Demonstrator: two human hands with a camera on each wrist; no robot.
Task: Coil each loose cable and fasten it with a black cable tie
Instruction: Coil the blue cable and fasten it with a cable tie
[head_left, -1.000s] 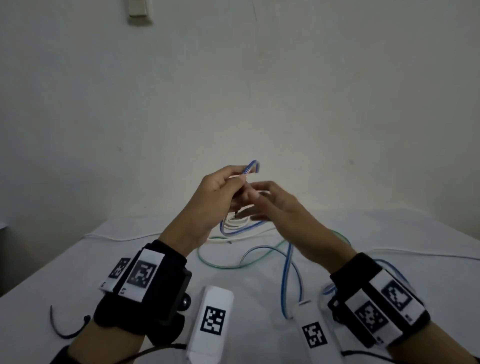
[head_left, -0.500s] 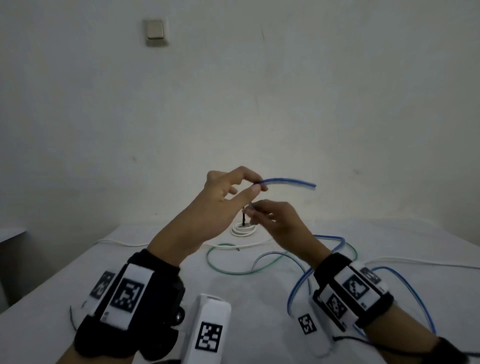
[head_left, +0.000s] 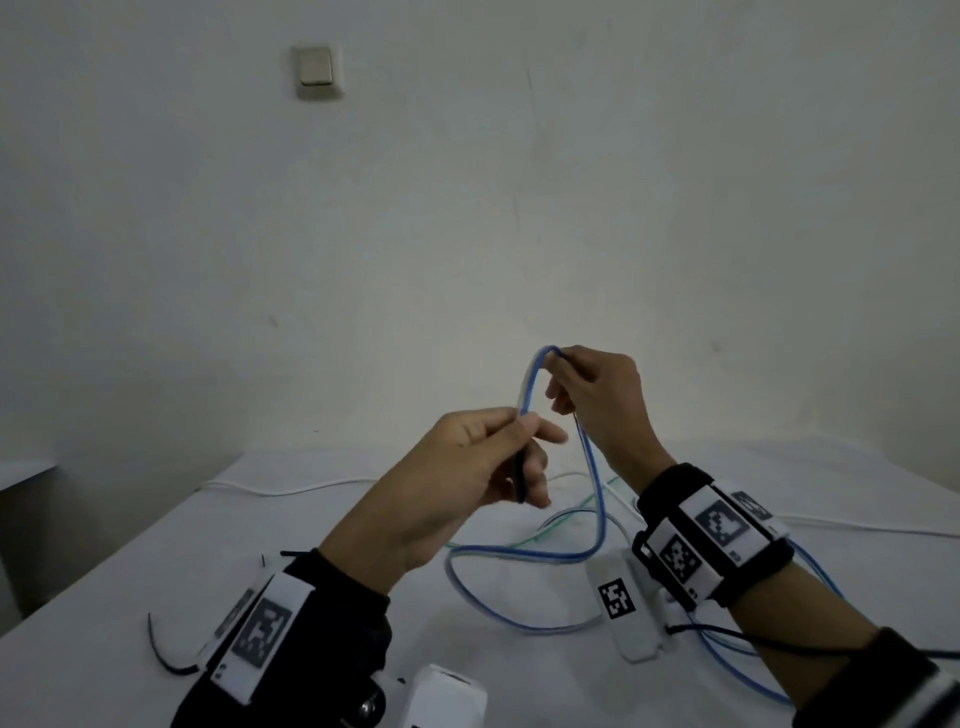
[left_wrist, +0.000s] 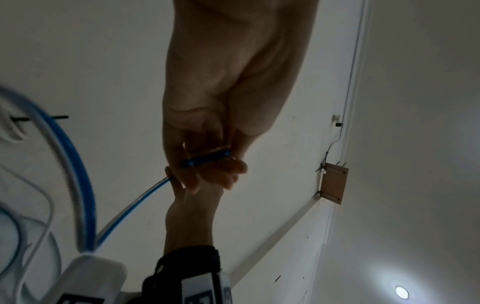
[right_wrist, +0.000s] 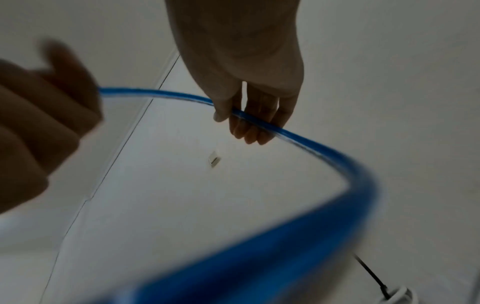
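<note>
While both hands hold the blue cable (head_left: 592, 467) above the bench (head_left: 156, 561), the step in hand appears to be forming the first loop of a coil. To do it well, the person would likely keep the left pinch fixed as the anchor, let the right hand feed slack in even turns of matching width, and lay each turn flat against the last so the bundle does not twist before a tie goes round it.

In the head view the left hand (head_left: 467, 478) sits near centre, thumb and forefinger pinching the cable near its end; a dark strip hangs below that pinch, possibly a cable tie, though this cannot be told for sure. The right hand (head_left: 597, 400) is up at about one o'clock from the left, its fingers (right_wrist: 249, 127) curled, thumb pressing the cable against them. Between the two grips the cable arches in a narrow hump.

From the right hand the cable drops to the bench and trails in wide loose curves toward five o'clock. It is blue with a pale stripe, thin and springy-looking. A black cable tie (head_left: 161, 649) lies on the bench at about eight o'clock, well apart from the hands.
</note>
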